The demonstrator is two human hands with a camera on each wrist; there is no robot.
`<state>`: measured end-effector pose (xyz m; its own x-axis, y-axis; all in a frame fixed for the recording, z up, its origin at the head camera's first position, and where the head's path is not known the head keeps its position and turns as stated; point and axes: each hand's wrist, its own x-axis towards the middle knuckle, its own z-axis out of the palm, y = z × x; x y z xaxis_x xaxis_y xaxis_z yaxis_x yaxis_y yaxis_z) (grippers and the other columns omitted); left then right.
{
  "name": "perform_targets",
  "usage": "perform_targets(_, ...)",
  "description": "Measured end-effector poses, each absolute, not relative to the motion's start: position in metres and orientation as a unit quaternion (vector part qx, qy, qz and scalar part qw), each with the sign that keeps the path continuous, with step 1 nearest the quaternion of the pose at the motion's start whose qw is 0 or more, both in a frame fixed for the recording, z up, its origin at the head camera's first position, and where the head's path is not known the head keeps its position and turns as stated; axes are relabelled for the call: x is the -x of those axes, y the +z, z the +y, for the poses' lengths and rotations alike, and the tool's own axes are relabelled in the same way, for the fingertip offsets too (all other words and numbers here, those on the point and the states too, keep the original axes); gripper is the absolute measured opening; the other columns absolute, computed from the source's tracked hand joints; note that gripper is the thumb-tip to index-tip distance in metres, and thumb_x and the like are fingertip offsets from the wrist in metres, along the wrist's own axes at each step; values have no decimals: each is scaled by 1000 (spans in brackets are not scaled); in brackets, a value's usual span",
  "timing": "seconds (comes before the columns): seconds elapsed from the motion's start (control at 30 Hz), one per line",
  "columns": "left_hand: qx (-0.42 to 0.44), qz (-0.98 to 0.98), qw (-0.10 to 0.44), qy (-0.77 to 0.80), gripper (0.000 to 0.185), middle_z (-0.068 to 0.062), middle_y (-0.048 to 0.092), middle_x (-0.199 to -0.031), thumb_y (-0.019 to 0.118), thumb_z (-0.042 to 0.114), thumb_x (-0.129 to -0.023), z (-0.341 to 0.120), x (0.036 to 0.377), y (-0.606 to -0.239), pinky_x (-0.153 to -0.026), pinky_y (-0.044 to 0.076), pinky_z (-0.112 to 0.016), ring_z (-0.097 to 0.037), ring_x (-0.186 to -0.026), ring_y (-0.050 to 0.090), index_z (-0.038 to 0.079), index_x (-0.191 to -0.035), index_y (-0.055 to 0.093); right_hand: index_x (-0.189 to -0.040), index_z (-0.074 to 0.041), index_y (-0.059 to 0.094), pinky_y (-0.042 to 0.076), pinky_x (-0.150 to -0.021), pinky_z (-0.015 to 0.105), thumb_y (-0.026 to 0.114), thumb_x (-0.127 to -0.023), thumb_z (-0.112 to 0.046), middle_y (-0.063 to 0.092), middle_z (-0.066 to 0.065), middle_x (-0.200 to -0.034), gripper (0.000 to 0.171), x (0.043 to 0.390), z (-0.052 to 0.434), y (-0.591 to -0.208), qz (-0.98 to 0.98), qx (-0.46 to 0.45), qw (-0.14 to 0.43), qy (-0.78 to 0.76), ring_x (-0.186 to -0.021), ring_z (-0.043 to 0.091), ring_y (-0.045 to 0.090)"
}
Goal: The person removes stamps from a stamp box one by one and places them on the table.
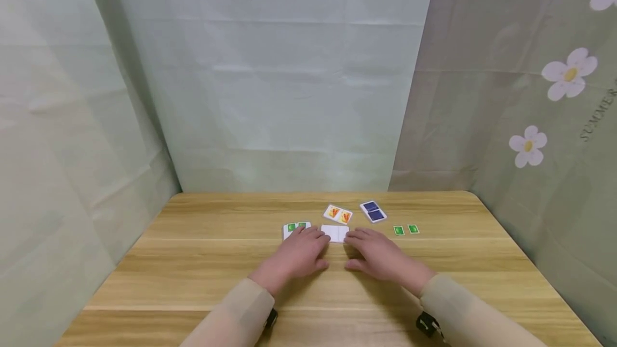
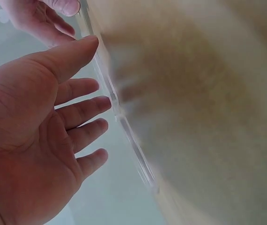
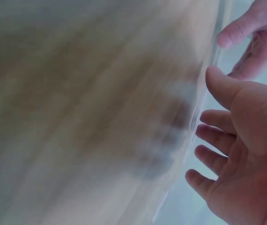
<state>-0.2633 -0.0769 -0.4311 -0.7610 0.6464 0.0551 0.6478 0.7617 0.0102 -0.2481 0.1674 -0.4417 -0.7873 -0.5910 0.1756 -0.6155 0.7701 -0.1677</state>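
Observation:
Both hands lie palm down on a wooden table (image 1: pixel 193 261), close together. My left hand (image 1: pixel 300 253) has its fingertips at the left end of a white card (image 1: pixel 335 233); my right hand (image 1: pixel 375 253) reaches its right end. The fingers of both look relaxed and fairly straight. In the left wrist view the left hand (image 2: pixel 40 136) shows an open palm with spread fingers, and the right wrist view shows the right hand (image 3: pixel 241 154) likewise. A card with green squares (image 1: pixel 296 227) sits partly under the left fingertips.
Beyond the hands lie an orange-patterned card (image 1: pixel 338 213), a dark blue card (image 1: pixel 373 211) and two small green pieces (image 1: pixel 406 229). Pale fabric walls (image 1: pixel 289 95) close in the table at the back and both sides.

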Motion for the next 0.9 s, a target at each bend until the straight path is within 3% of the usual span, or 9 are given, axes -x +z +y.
perform_targets(0.9,282,-958,-31,-48,59,-11,58,-160,75,40,-106,-69,309,-430,-130,29,-57,-29,-154,47,7,-154,62,-147,4,65,38,-125,57,80,-104,-32,58,23,-157,58,290,156,-431,-955,-272,-1,118,-149,43,52)
